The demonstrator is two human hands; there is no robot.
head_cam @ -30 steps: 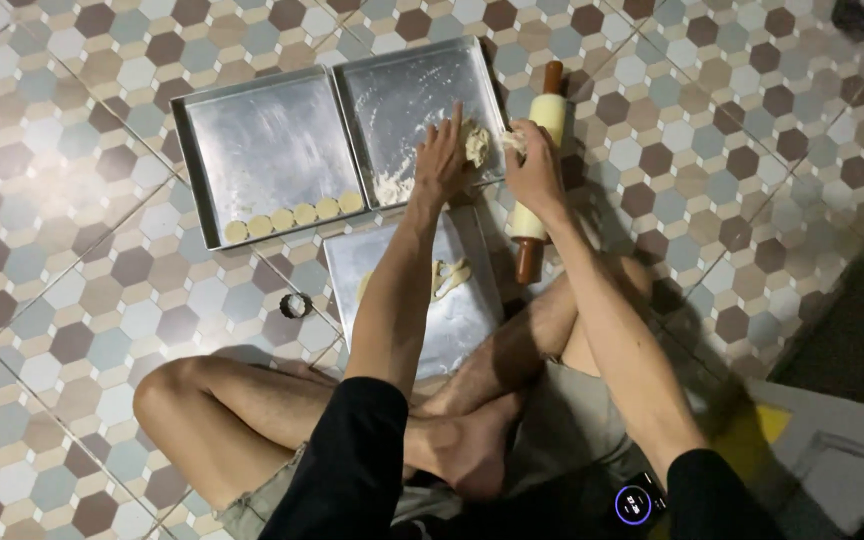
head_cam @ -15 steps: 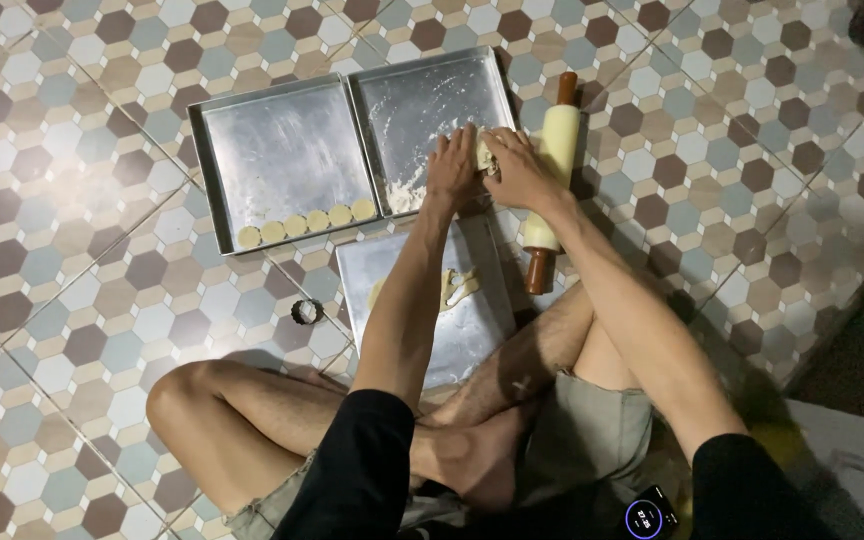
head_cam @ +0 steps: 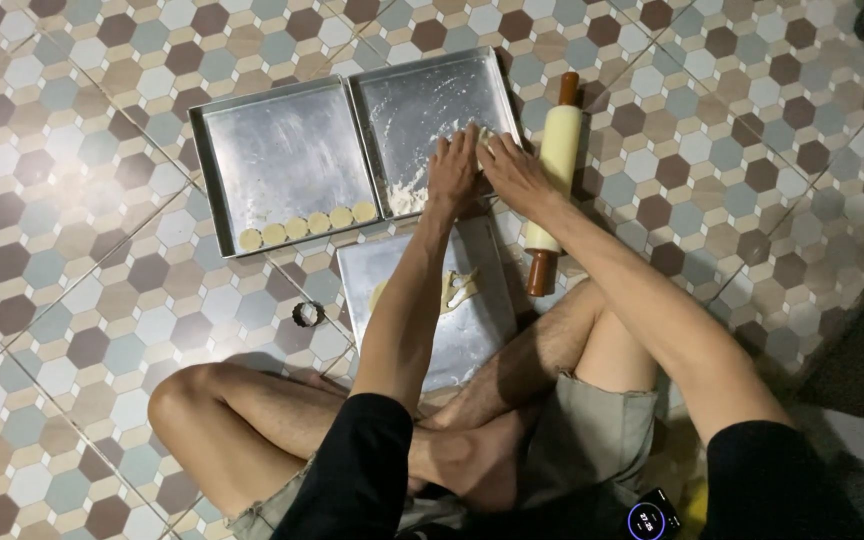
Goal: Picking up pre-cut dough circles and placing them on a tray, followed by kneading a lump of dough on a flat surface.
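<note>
- Pale dough lump (head_cam: 485, 137) sits at the right tray's (head_cam: 422, 90) near edge, pinched between both hands.
- Left hand (head_cam: 454, 172) and right hand (head_cam: 515, 172) curl their fingers closed around it.
- Dough discs (head_cam: 307, 225) line the left tray (head_cam: 272, 140).
- Rolling pin (head_cam: 555, 175) lies just right; a ring cutter (head_cam: 308, 314) rests on the tiles.

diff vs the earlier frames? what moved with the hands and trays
Right hand came off the rolling pin and moved left to join the left hand; both now press a dough lump in the floured tray. The pin lies free beside that tray. Unchanged: row of dough rounds in the left tray, near sheet, ring cutter on the floor.
</note>
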